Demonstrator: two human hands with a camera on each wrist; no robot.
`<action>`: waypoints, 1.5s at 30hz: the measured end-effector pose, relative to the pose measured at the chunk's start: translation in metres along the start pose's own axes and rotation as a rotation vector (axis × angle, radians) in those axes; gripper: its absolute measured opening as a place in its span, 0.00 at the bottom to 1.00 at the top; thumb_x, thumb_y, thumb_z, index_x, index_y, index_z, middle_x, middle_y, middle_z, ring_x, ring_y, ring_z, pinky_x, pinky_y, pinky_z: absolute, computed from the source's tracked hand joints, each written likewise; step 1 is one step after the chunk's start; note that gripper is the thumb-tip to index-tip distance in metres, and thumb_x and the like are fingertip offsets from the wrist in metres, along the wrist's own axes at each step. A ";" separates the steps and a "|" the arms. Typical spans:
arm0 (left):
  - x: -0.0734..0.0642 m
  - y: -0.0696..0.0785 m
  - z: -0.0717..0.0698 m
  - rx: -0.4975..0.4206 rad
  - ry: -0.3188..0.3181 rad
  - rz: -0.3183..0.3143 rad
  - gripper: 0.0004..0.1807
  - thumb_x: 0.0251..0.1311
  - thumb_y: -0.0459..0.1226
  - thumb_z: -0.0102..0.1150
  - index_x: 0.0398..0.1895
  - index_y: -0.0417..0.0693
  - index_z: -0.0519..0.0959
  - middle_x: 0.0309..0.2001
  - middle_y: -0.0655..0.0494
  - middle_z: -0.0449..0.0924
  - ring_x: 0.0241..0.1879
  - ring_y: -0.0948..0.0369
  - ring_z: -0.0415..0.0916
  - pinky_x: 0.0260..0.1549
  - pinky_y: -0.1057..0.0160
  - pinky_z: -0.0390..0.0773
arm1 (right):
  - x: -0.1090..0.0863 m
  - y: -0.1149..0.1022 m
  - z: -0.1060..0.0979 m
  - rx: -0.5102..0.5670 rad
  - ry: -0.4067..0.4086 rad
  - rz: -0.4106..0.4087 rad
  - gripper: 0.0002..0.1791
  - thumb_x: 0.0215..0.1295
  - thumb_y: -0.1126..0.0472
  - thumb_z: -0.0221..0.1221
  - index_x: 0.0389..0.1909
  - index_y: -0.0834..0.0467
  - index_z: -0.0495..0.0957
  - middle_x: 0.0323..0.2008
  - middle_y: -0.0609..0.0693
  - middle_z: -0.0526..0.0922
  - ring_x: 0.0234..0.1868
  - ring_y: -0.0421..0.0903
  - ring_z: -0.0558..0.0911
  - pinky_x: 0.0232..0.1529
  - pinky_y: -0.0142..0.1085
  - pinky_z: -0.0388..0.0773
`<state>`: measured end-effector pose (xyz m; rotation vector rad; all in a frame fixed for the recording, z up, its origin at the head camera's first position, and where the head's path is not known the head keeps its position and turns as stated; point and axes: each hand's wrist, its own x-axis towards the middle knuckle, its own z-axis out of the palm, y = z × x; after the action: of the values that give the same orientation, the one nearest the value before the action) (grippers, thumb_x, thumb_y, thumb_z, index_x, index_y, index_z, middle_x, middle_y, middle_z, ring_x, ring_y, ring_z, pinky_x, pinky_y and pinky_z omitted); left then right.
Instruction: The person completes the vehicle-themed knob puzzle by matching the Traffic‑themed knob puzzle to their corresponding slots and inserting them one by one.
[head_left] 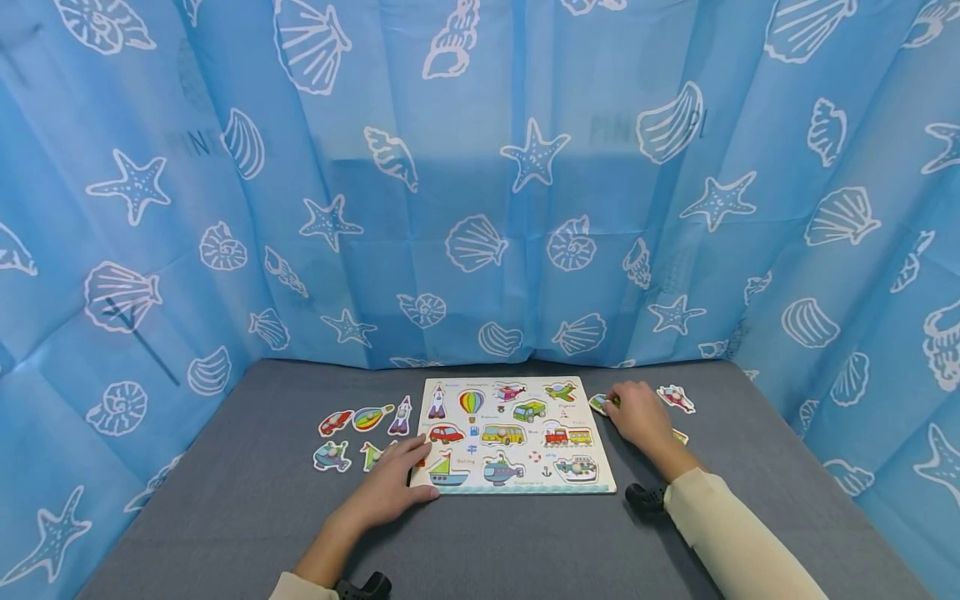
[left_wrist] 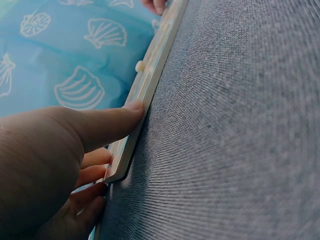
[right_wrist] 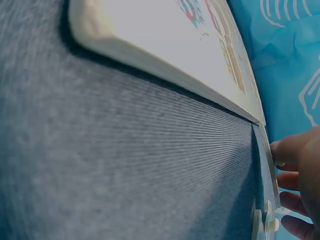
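A wooden knob puzzle board with vehicle pictures lies flat on the grey table. At its front left corner, my left hand rests with fingers along the left edge. The thumb touches the front edge in the left wrist view. Beyond the board's right edge, my right hand pinches a green puzzle piece, partly hidden by the fingers. In the right wrist view, thumb and fingertips surround a small knob close to the board's far corner.
Left of the board lie loose pieces: a red car, a balloon, a rocket, a submarine and a partly covered sailboat. A helicopter piece lies right. A blue shell-patterned curtain hangs behind the table.
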<state>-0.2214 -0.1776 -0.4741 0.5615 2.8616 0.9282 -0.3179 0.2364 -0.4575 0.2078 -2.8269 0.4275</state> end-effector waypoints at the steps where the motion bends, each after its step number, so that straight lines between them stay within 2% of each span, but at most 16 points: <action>1: 0.000 0.000 0.000 0.000 0.000 -0.001 0.39 0.57 0.50 0.67 0.68 0.41 0.68 0.70 0.44 0.62 0.70 0.39 0.52 0.64 0.38 0.54 | 0.001 0.000 0.000 -0.004 -0.004 0.004 0.07 0.60 0.61 0.64 0.34 0.62 0.83 0.32 0.56 0.81 0.38 0.58 0.77 0.38 0.54 0.72; 8: 0.000 0.000 0.000 -0.003 0.004 0.004 0.39 0.57 0.50 0.67 0.68 0.40 0.68 0.69 0.43 0.62 0.70 0.39 0.52 0.64 0.37 0.53 | 0.006 0.000 0.000 -0.015 -0.021 0.010 0.07 0.61 0.60 0.64 0.34 0.62 0.82 0.32 0.56 0.81 0.39 0.57 0.77 0.38 0.53 0.73; 16: 0.000 -0.001 0.001 -0.005 0.008 0.004 0.39 0.56 0.50 0.67 0.68 0.40 0.69 0.69 0.43 0.62 0.70 0.38 0.52 0.64 0.37 0.53 | 0.006 -0.005 0.003 0.003 0.035 -0.029 0.06 0.59 0.61 0.65 0.32 0.61 0.83 0.31 0.55 0.81 0.38 0.58 0.77 0.37 0.54 0.72; 29: 0.000 -0.001 0.002 0.001 0.005 -0.007 0.39 0.57 0.50 0.67 0.68 0.41 0.68 0.69 0.44 0.62 0.70 0.39 0.53 0.64 0.38 0.54 | 0.012 -0.018 0.015 0.050 0.060 -0.060 0.07 0.60 0.61 0.64 0.33 0.61 0.83 0.33 0.56 0.82 0.40 0.58 0.78 0.41 0.54 0.74; 36: 0.001 0.000 0.002 0.007 0.008 -0.011 0.39 0.56 0.51 0.67 0.68 0.41 0.69 0.70 0.45 0.62 0.70 0.40 0.52 0.65 0.38 0.54 | 0.015 -0.027 0.017 0.077 0.042 -0.047 0.06 0.62 0.60 0.64 0.33 0.59 0.83 0.34 0.54 0.81 0.41 0.56 0.77 0.39 0.53 0.74; 42: 0.001 0.000 0.001 0.007 0.011 -0.008 0.39 0.57 0.50 0.67 0.68 0.41 0.68 0.70 0.45 0.62 0.70 0.40 0.53 0.65 0.38 0.54 | 0.018 -0.033 0.023 0.094 0.001 -0.031 0.06 0.63 0.59 0.63 0.34 0.59 0.82 0.36 0.54 0.81 0.43 0.55 0.77 0.41 0.52 0.74; 45: 0.000 0.000 0.001 0.006 0.014 -0.001 0.39 0.57 0.50 0.67 0.68 0.41 0.68 0.70 0.44 0.62 0.70 0.40 0.53 0.65 0.38 0.54 | 0.019 -0.037 0.024 0.102 -0.014 -0.026 0.06 0.64 0.60 0.63 0.35 0.59 0.82 0.36 0.54 0.81 0.42 0.55 0.77 0.39 0.50 0.74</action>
<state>-0.2216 -0.1769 -0.4753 0.5556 2.8775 0.9280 -0.3354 0.1924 -0.4641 0.2690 -2.8146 0.5678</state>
